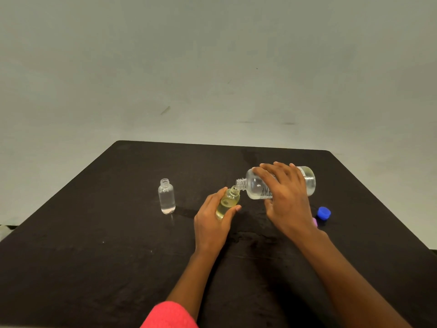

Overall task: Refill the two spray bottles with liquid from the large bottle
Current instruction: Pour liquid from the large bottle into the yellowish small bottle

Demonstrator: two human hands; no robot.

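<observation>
Your left hand [212, 216] is curled round the small spray bottle [228, 201] near the middle of the black surface [94, 256]. The thumb lies on the side facing you and the fingers wrap behind. The bottle has no top on, leans with its neck toward 1 o'clock, and its body shows yellowish liquid up to about the shoulder.

Your right hand [287, 197] grips the large bottle [257, 185] from above, with the fingers spread over its upper side and the thumb under the near side. This clear bottle lies almost level in the air, base toward 3 o'clock and open threaded neck toward 9 o'clock, dipped a little. Its mouth meets the mouth of the small spray bottle. Pale liquid pools along its lower side, and a printed label shows beside your fingers.

The second spray bottle [167, 196] stands upright on the surface at 9 o'clock from the one you hold, well apart from it. Its neck is open and its body clear; how full it is you cannot tell.

A blue cap [323, 213] rests on the surface at 4 o'clock from the large bottle. A pale purple thing [314, 221] lies just beside the cap at its 7 o'clock, mostly hidden behind your right wrist.

A pink-red sleeve [169, 314] covers your left arm at the bottom edge.
</observation>
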